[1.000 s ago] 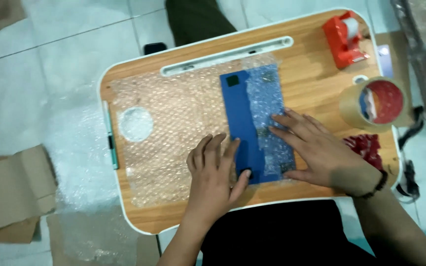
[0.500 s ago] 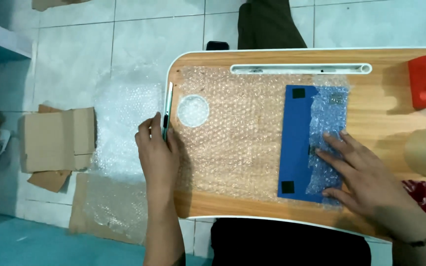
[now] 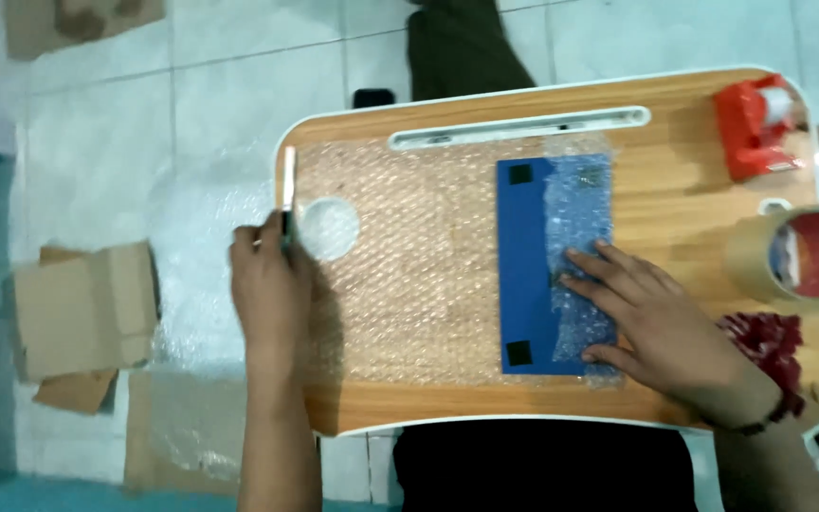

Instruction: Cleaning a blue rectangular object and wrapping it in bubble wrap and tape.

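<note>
Left hand [image 3: 272,284] at the left rim of the rounded wooden lap table [image 3: 675,123], fingers pinched round a slim white-handled cutter [image 3: 288,194]. Right hand [image 3: 661,322] spread flat, pressing clear knobbly bubble wrap [image 3: 419,256] over a flat blue rectangular board [image 3: 526,265] right of centre.

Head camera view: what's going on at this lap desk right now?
A person sits at a wooden lap desk covered by a sheet of bubble wrap. The right hand presses flat on a blue flat item, partly under the wrap. The left hand grips a white pen-like tool at the desk's left edge; what the tool is cannot be told. A red tape dispenser and a roll of tape sit to the right. Cardboard pieces lie on the floor.
</note>
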